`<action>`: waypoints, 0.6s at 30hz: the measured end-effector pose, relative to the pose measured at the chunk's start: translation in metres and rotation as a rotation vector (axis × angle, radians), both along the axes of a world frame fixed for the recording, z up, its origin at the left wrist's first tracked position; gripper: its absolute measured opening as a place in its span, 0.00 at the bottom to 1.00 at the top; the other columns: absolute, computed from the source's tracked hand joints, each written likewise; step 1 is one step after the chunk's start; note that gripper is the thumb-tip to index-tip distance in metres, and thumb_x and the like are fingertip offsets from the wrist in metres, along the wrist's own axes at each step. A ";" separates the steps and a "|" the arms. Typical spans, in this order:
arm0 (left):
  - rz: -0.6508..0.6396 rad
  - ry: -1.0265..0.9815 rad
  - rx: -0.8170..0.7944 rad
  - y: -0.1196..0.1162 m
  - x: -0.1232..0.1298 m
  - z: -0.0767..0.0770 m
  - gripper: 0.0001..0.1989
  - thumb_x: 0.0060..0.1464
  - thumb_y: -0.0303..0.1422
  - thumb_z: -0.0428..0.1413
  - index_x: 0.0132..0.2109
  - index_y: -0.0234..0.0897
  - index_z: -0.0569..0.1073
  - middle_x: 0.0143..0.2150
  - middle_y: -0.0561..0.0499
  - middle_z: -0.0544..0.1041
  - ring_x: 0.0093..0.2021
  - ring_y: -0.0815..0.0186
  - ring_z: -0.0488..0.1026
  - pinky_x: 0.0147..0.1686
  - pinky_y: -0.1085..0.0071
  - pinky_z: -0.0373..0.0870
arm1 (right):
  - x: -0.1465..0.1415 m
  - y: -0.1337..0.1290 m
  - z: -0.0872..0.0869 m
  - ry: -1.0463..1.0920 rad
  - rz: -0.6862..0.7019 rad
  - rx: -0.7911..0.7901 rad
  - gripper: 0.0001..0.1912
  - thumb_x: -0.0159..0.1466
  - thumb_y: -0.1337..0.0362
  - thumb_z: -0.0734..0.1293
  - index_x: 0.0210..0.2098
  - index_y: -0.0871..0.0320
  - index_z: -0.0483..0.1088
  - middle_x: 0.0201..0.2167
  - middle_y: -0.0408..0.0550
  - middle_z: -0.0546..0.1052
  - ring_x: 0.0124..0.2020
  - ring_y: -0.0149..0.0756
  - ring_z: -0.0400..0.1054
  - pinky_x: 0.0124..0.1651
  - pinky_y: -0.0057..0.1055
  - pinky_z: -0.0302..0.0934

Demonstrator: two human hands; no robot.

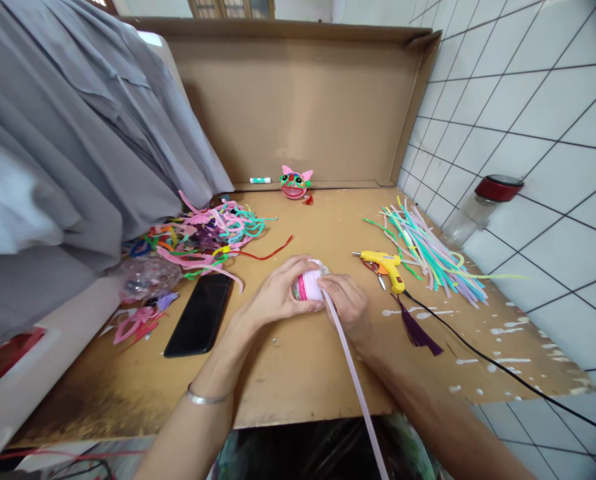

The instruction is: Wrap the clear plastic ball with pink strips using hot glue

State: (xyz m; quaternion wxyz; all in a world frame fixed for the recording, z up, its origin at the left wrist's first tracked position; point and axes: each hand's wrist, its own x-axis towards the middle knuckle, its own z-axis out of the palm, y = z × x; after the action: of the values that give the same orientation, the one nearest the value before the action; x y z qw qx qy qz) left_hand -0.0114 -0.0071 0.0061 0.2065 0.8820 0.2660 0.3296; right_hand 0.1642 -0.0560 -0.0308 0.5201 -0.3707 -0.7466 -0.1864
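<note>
Between my hands, above the middle of the table, is a small rounded form [309, 285] wrapped in pink and pale pink bands. My left hand [281, 287] curls round its left side, fingers over the top and thumb below. At its right side, my right hand [345, 298] pinches a pale lilac pipe cleaner [353, 370] against it. The strip's long free end hangs down past the table's front edge. My right fingertips are partly hidden by the fingers' own bend.
To the right lie a yellow glue gun [385, 265] with a black cord, a purple tassel [418, 327] and a pipe cleaner bundle [433, 253]. Leftward are a black phone [198, 315] and tangled pipe cleaners [218, 230]. Behind stand a pink-eared figure [295, 183] and cardboard wall [298, 107].
</note>
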 end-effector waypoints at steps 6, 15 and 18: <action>0.001 0.023 0.004 0.001 0.001 -0.003 0.37 0.41 0.49 0.67 0.55 0.38 0.68 0.57 0.38 0.71 0.60 0.50 0.67 0.60 0.53 0.65 | 0.002 -0.001 -0.001 -0.003 0.002 -0.009 0.10 0.67 0.72 0.59 0.44 0.60 0.71 0.36 0.53 0.78 0.39 0.37 0.73 0.41 0.34 0.70; 0.037 0.076 0.033 0.000 0.005 -0.009 0.39 0.40 0.48 0.68 0.56 0.38 0.65 0.57 0.38 0.69 0.61 0.49 0.65 0.60 0.52 0.65 | 0.002 -0.001 -0.003 0.015 0.029 -0.053 0.10 0.66 0.72 0.60 0.44 0.58 0.71 0.39 0.53 0.78 0.41 0.38 0.72 0.43 0.36 0.70; 0.035 0.075 0.032 -0.001 0.006 -0.009 0.39 0.40 0.47 0.69 0.57 0.37 0.64 0.58 0.37 0.68 0.62 0.48 0.64 0.61 0.52 0.64 | 0.003 0.000 -0.003 0.027 0.027 -0.054 0.11 0.67 0.72 0.60 0.44 0.58 0.71 0.38 0.53 0.78 0.40 0.37 0.72 0.42 0.35 0.70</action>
State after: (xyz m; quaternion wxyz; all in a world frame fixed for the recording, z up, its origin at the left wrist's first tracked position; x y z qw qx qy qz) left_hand -0.0054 -0.0082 -0.0033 0.1763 0.8923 0.2834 0.3041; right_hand 0.1669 -0.0562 -0.0334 0.5225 -0.3770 -0.7491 -0.1540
